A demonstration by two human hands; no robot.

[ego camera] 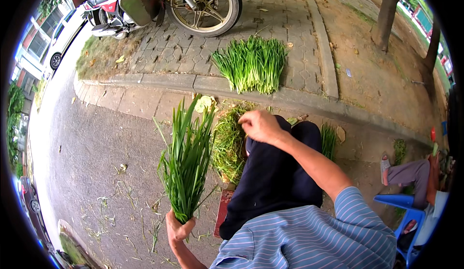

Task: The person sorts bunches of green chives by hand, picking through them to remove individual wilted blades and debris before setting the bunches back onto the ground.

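Note:
My left hand (180,226) grips the lower end of a bunch of garlic chives (186,160), and the long flat leaves fan out away from me. My right hand (261,127) hangs above my knee, fingers curled inward, at the edge of a heap of cut and wilted chive scraps (229,145). Whether anything is pinched in those fingers cannot be made out. Past the heap, a neat row of chive bunches (253,66) lies across the kerb and paving, pale stem ends towards me. Another small bunch (328,142) lies to the right of my knees.
A red wooden stool (224,211) shows under my leg. Loose scraps litter the asphalt (108,153) on the left. A stone kerb (163,81) crosses ahead, with a parked motorcycle (203,4) beyond it. A seated person (409,174) and a blue plastic chair (411,214) are at right.

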